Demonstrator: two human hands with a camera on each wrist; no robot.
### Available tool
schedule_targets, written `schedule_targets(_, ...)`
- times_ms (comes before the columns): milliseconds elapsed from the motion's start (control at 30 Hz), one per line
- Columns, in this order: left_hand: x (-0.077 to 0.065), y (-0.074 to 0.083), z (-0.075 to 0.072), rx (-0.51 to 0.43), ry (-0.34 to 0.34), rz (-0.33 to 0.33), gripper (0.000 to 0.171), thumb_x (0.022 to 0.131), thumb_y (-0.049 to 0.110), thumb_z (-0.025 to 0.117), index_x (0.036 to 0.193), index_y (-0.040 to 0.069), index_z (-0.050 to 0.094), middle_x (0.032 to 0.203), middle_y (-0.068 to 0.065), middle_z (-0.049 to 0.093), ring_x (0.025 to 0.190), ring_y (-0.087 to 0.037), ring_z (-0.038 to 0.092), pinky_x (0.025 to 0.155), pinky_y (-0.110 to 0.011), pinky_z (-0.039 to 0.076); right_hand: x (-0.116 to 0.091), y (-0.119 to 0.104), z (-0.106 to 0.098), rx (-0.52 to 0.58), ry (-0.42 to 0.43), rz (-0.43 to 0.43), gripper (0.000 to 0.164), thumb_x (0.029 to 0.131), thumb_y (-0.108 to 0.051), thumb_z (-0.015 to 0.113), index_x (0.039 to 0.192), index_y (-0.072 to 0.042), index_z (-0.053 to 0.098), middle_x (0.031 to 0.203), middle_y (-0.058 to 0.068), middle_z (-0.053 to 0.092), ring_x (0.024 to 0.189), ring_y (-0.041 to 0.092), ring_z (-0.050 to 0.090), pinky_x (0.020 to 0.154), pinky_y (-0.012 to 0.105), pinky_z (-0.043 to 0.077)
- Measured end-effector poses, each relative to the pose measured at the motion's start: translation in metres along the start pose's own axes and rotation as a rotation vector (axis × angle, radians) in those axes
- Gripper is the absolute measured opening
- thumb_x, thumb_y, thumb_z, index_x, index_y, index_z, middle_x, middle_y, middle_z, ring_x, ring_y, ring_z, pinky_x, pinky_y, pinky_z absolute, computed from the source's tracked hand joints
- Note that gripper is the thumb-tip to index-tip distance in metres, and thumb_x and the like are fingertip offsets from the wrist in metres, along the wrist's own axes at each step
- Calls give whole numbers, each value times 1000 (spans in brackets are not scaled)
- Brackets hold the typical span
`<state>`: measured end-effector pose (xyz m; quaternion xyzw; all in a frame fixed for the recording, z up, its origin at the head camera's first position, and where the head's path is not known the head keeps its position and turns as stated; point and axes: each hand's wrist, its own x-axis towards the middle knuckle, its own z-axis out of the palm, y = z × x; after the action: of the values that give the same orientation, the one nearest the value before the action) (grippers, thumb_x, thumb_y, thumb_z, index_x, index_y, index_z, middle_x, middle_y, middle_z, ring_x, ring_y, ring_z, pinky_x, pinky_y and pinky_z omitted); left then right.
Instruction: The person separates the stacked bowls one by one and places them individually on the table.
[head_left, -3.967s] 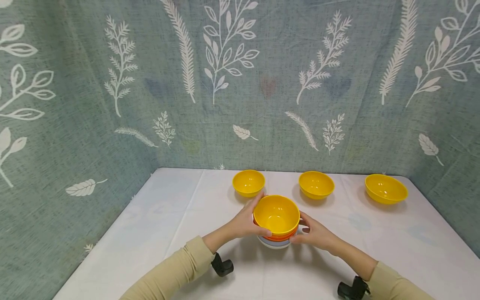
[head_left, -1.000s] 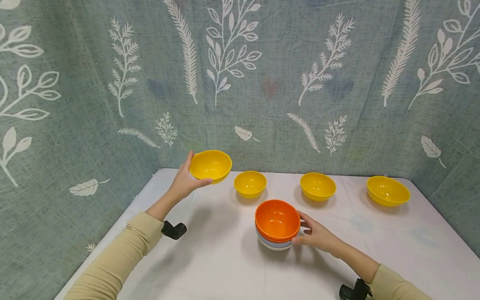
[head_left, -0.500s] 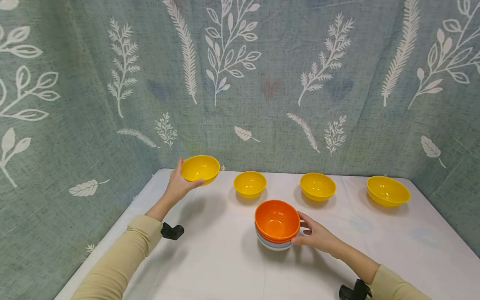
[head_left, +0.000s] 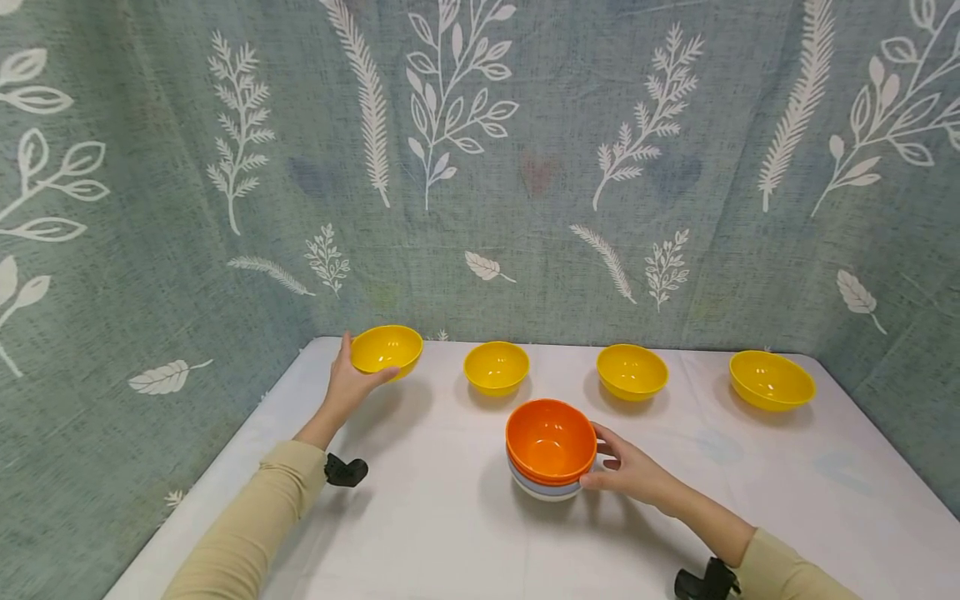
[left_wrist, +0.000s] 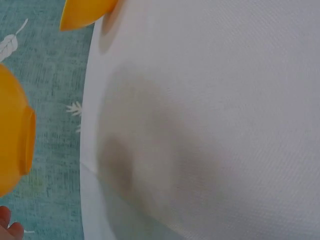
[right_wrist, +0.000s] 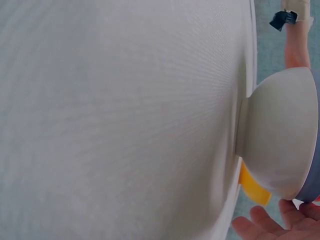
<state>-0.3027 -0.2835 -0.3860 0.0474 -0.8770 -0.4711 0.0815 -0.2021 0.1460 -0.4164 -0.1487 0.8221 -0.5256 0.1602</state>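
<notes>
Nested bowls point(head_left: 551, 446) stand upright in one stack right of the middle of the white table point(head_left: 420, 533), nearer than any other bowl. On top are orange bowls point(head_left: 551, 429), at least two by their rims; beneath them shows a grey-blue bowl point(head_left: 546, 487), and the white bowl point(right_wrist: 280, 130) at the bottom rests its foot on the cloth. Against the stack's right side is the right hand point(head_left: 633, 477), partly opened to the curve, thumb on the near side and fingers on the far side, holding it lightly. Farther off and to the left, the left hand point(head_left: 351, 387) grips the held yellow bowl point(head_left: 388, 350) by its left side, thumb across the near wall; the bowl hangs just above the table, near the far left corner. To its right, spaced apart along the far edge, sit a small yellow bowl point(head_left: 497, 368), a middle yellow bowl point(head_left: 632, 372) and a wide yellow bowl point(head_left: 772, 380), all upright. Behind everything hangs a grey-green curtain point(head_left: 555, 287) with white leaf prints.
</notes>
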Motion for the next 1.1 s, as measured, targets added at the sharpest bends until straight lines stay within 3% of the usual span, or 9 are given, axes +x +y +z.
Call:
schedule_targets(233, 2, -9, 4, -18, 38, 3, 115, 75, 38, 73, 145, 15, -15, 152, -18, 5, 136, -38, 14, 108, -53, 20, 1, -2, 0, 0, 2, 12, 89, 76, -33, 74, 144, -4, 23, 145, 19, 29, 126, 37, 37, 103, 48, 33)
schedule_targets(400, 4, -15, 9, 13, 62, -29, 117, 73, 41, 74, 146, 11, -13, 152, -20, 3, 137, -40, 9, 108, -54, 17, 1, -2, 0, -4, 2, 4, 89, 76, -33, 74, 144, -3, 24, 145, 19, 30, 126, 37, 37, 103, 49, 33)
schedule_targets(700, 7, -18, 17, 30, 72, -104, 120, 71, 44, 74, 145, 10, -13, 152, -20, -1, 136, -42, 5, 108, -56, 15, -2, -6, -1, -12, -5, -6, 89, 77, -32, 73, 143, -1, 22, 145, 20, 29, 126, 38, 36, 103, 49, 33)
schedule_targets(1100, 9, -29, 24, 33, 76, -124, 120, 71, 42, 75, 145, 6, -12, 152, -21, 2, 135, -44, 6, 108, -55, 15, -1, -1, 1, -7, -2, -1, 89, 76, -32, 74, 143, -3, 24, 144, 18, 32, 125, 38, 37, 102, 50, 33)
